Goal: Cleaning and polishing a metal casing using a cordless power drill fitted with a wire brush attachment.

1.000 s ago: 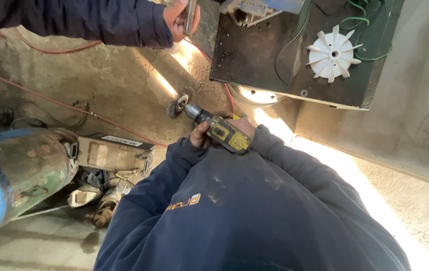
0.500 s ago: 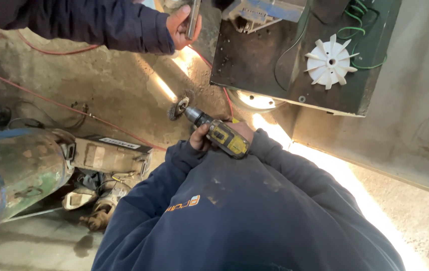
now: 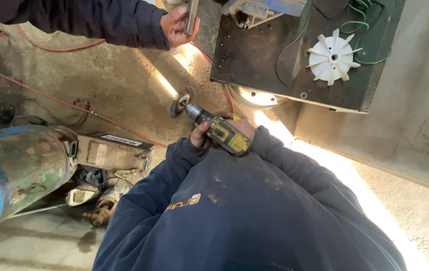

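The metal bar (image 3: 192,16) in the left hand (image 3: 177,26) has slid left and tilted upright. That hand grips its lower end. The right hand (image 3: 224,131) clenches the yellow drill (image 3: 219,131), its wire wheel (image 3: 178,105) pointing up-left toward the bar, seemingly well below it.

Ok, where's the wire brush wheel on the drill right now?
In the head view, the brush wheel sits centre-left on the tip of the yellow drill, over the concrete floor, just left of the dark panel with the white fan.

One drill (image 3: 219,131), one white fan (image 3: 332,56), three hands.
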